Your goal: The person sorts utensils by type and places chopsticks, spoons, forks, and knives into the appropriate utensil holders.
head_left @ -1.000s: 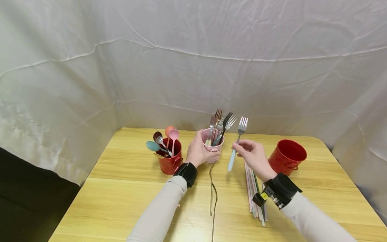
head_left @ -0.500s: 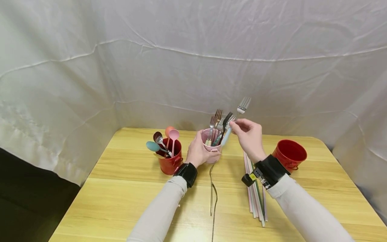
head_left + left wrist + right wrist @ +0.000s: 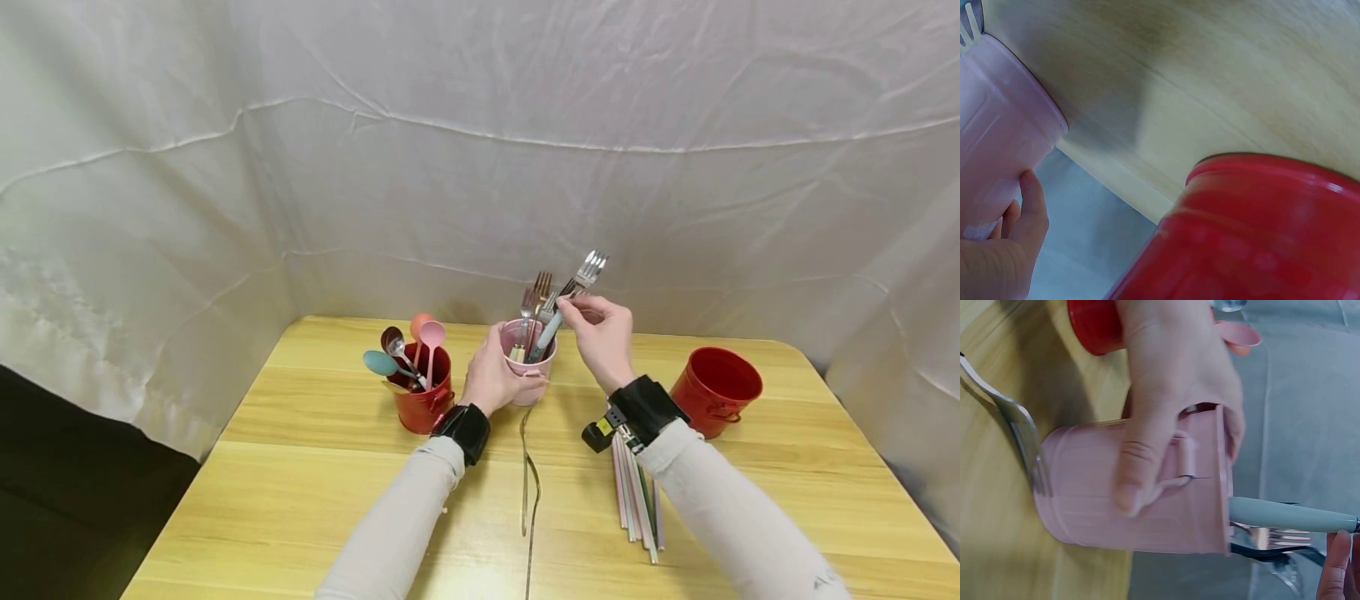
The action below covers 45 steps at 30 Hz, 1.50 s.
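Observation:
My left hand (image 3: 491,377) grips the pink bucket (image 3: 529,393) around its side, with the thumb over the small handle in the right wrist view. Several forks stand in the bucket tines up, among them a copper-coloured fork (image 3: 543,285). Between thumb and fingers, my right hand (image 3: 606,340) pinches a fork with a light blue handle (image 3: 1291,514). This fork tilts with its tines up and right, and its handle end is at the bucket's mouth. How deep the handle reaches inside is hidden.
Left of the pink bucket stands a red bucket (image 3: 420,412) holding several spoons. Another red bucket (image 3: 697,402) is at the right. Long pastel sticks (image 3: 636,508) lie beneath the right forearm. Two thin metal utensils (image 3: 524,483) lie in front of the pink bucket.
My right hand has moved up and left, bringing the blue-handled fork from beside the pink bucket to its mouth. The left hand and the bucket have stayed put.

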Tool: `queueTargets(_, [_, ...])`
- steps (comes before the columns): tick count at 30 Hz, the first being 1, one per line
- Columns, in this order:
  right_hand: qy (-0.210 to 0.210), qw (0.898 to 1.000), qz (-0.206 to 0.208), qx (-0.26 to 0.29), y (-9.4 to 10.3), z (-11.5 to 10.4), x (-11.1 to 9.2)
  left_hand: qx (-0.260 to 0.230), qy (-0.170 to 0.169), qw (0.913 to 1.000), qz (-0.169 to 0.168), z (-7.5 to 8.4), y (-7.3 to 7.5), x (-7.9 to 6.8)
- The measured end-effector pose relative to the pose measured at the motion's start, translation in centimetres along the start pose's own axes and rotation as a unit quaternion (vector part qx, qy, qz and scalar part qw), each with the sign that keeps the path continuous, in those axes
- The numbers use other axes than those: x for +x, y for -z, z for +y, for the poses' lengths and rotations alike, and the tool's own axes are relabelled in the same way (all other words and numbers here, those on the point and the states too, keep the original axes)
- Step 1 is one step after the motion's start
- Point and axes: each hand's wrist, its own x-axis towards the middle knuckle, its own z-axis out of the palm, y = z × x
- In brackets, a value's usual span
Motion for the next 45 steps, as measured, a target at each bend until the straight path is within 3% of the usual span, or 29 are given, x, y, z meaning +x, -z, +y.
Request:
queueTargets(6, [-0.012, 1.000, -0.010, -0.010, -0.8, 1.2, -0.1, 0.007, -0.001, 1.0000, 0.000, -0.1, -0.1, 0.0])
queueTargets(15, [-0.046, 0.996, -0.064, -0.053, -1.2, 2.7, -1.0, 0.004, -0.001, 1.0000, -0.002, 0.0, 0.0, 0.0])
queueTargets(27, [-0.038, 0.994, -0.065, -0.075, -0.3, 3.9, -2.1, 0.003, 0.006, 1.0000, -0.003, 0.1, 0.0, 0.1])
queueTargets(32, [-0.045, 0.992, -0.088, -0.072, 0.3, 4.7, -2.8, 0.000, -0.004, 1.0000, 0.001, -0.1, 0.0, 0.1])
queueTargets(37, [-0.049, 0.983, -0.147, -0.093, 0.8, 5.5, -3.7, 0.000, -0.006, 1.0000, 0.002, -0.1, 0.0, 0.1])
queueTargets(45, [-0.038, 0.956, -0.252, -0.145, 1.5, 5.8, -5.7, -0.002, -0.003, 1.0000, -0.001, -0.1, -0.1, 0.1])
